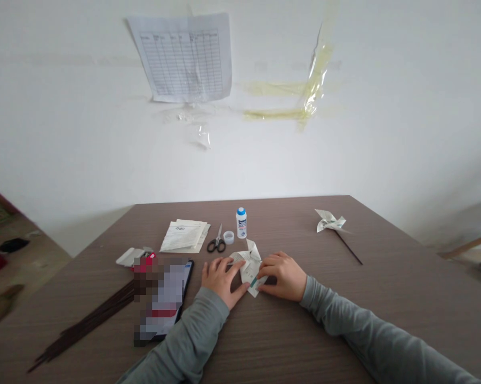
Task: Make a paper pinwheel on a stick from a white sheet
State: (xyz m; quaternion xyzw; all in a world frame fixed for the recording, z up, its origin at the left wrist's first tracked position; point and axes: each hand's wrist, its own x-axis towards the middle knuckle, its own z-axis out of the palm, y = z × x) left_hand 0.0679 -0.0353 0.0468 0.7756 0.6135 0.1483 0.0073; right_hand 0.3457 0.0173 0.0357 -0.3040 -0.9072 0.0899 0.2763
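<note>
A partly folded paper pinwheel (251, 266) of printed paper lies on the table between my two hands. My left hand (220, 280) holds its left side down, thumb and index finger on the paper. From the right, my right hand (282, 276) pinches the lower right edge of the same paper between thumb and fingers. One pointed blade stands up at the back. Behind it are a white glue bottle (241, 224) with a blue cap, a small white round cap (229, 237) and black-handled scissors (216, 244).
A finished pinwheel (329, 221) on a dark stick lies at the right. Folded paper sheets (185, 236), a small open box (134, 257), dark thin sticks (88, 322) and a phone (170, 298) are at the left. A wall (264, 165) rises behind the table (304, 341).
</note>
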